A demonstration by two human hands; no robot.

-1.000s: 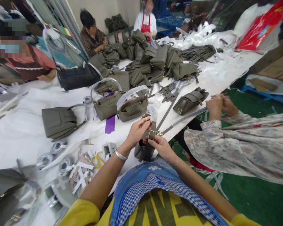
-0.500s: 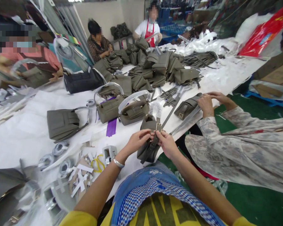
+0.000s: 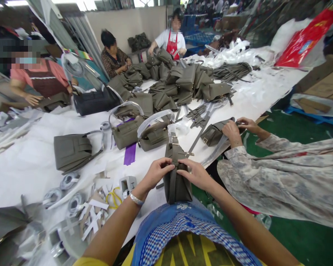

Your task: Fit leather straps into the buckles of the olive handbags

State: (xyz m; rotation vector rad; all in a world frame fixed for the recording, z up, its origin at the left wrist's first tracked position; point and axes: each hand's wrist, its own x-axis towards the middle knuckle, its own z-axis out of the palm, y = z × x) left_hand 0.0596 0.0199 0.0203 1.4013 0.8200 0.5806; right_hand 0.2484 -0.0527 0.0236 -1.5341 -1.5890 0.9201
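Note:
I hold a small olive-grey handbag (image 3: pixel 178 184) upright against my apron at the table's near edge. My left hand (image 3: pixel 155 173) grips its top from the left, fingers curled on the flap. My right hand (image 3: pixel 197 174) grips the top from the right. A strap with a brass buckle (image 3: pixel 174 140) stands up from the bag, just beyond my fingers.
Several more grey bags (image 3: pixel 127 131) lie on the white-covered table (image 3: pixel 30 155), with a big pile (image 3: pixel 183 79) farther back. Tape rolls (image 3: pixel 69 181) and paper scraps lie at near left. A co-worker's hands (image 3: pixel 233 131) handle a bag at right. Three other people work across the table.
The bag has turned upright and come closer to my body. Both hands shifted from the buckle strap down to the bag's top edge. The co-worker's hands moved left onto their bag.

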